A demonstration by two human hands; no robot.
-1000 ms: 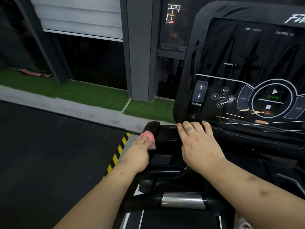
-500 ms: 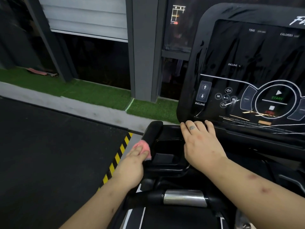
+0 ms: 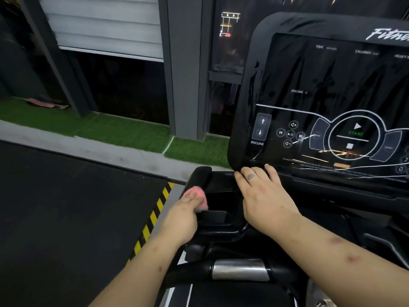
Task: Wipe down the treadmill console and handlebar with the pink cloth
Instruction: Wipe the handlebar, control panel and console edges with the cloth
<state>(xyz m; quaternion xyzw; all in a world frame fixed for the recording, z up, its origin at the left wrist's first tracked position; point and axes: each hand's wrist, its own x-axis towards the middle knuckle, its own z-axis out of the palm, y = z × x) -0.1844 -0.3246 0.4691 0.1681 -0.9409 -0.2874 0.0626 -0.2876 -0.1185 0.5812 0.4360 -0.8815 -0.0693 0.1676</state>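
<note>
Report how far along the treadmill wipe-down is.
Done: nothing is plainly finished; the console screen shows streaks. In hand: the left hand holds the pink cloth against the black side grip beside the tray, while the right hand rests below the screen. Left: the handlebar with its silver sensor, untouched, and likely the screen.

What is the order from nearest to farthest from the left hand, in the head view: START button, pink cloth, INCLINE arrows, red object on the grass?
1. Pink cloth: gripped in the left hand itself.
2. INCLINE arrows: lower left of the console screen.
3. START button: further right on it.
4. Red object: far off, on the grass at the left.
</note>
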